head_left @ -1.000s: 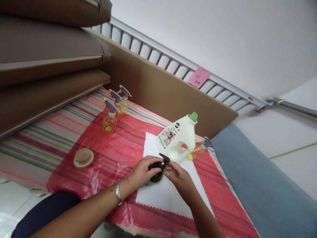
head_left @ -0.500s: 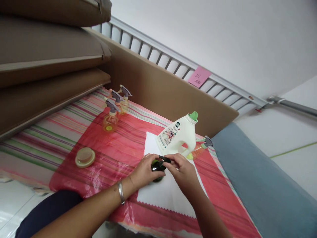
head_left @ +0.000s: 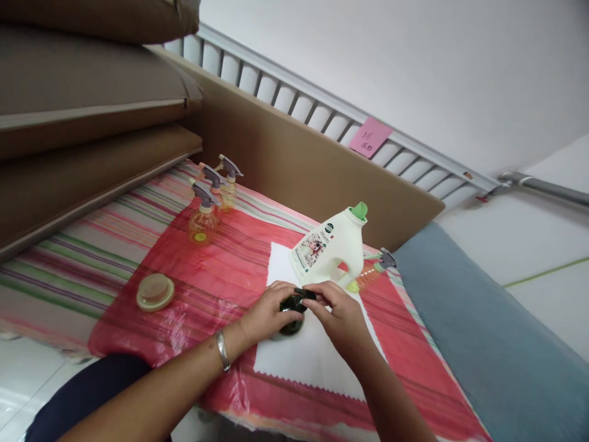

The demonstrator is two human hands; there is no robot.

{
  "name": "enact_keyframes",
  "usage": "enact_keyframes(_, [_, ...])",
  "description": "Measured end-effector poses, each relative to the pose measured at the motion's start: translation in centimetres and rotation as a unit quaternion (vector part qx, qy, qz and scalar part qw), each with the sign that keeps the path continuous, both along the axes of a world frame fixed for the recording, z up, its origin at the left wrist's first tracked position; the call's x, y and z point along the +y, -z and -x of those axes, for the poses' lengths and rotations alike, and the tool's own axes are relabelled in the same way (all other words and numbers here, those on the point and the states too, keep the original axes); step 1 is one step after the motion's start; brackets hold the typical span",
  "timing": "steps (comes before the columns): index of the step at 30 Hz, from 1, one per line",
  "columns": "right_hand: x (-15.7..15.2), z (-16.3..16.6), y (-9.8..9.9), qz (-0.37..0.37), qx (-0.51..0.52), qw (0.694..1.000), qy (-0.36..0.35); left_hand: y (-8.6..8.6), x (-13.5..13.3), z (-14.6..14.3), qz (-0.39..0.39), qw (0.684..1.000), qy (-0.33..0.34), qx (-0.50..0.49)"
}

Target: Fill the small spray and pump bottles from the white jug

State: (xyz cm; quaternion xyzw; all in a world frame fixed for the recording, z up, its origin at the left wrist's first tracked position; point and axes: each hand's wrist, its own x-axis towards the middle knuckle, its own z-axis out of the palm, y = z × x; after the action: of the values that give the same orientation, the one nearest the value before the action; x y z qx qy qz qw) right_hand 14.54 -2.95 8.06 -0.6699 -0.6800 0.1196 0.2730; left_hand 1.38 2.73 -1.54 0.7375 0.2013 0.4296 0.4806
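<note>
My left hand [head_left: 269, 312] is wrapped round a small dark green bottle [head_left: 291, 324], which stands over the white cloth [head_left: 317, 365]. At its top is a black head [head_left: 305, 294], perhaps a pump or spray top. My right hand [head_left: 338, 307] pinches this black head between thumb and fingers. The exact kind of top is partly hidden by my fingers. Just behind my hands a white detergent jug [head_left: 347, 236] with a green spout stands on the cloth.
Several clear spray bottles [head_left: 202, 224] stand at the back left. Another spray bottle [head_left: 370, 276] is partly behind the jug. A round cream lid [head_left: 155, 291] lies left on the red sheet [head_left: 202, 288]. A tan board [head_left: 294, 166] borders the back; stacked tan cushions [head_left: 92, 86] rise at left.
My left thumb and fingers have shifted slightly on the bottle, showing more of its side. The right hand keeps its pinch on the black head. The view has moved slightly.
</note>
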Motion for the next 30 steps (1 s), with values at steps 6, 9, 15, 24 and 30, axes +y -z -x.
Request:
enact_keyframes(6, [0.0,0.3,0.0,-0.003,-0.003,1.0,-0.008,0.2,-0.3,-0.7,0.057,0.995,-0.074,0.045])
enact_keyframes(9, [0.1,0.2,0.0,0.002,-0.003,1.0,-0.007,-0.1,0.1,-0.6,0.054,0.997,-0.035,0.048])
enact_keyframes(15, [0.1,0.1,0.1,-0.002,-0.003,1.0,-0.013,-0.7,0.6,-0.1,0.031,0.998,0.061,0.015])
enact_keyframes(24, [-0.1,0.0,0.1,0.008,-0.012,1.0,-0.013,-0.7,0.8,0.2,0.015,0.995,0.098,0.024])
enact_keyframes(30, [0.0,0.3,0.0,0.003,-0.012,1.0,-0.019,-0.9,0.8,0.1,0.049,0.997,0.03,0.057])
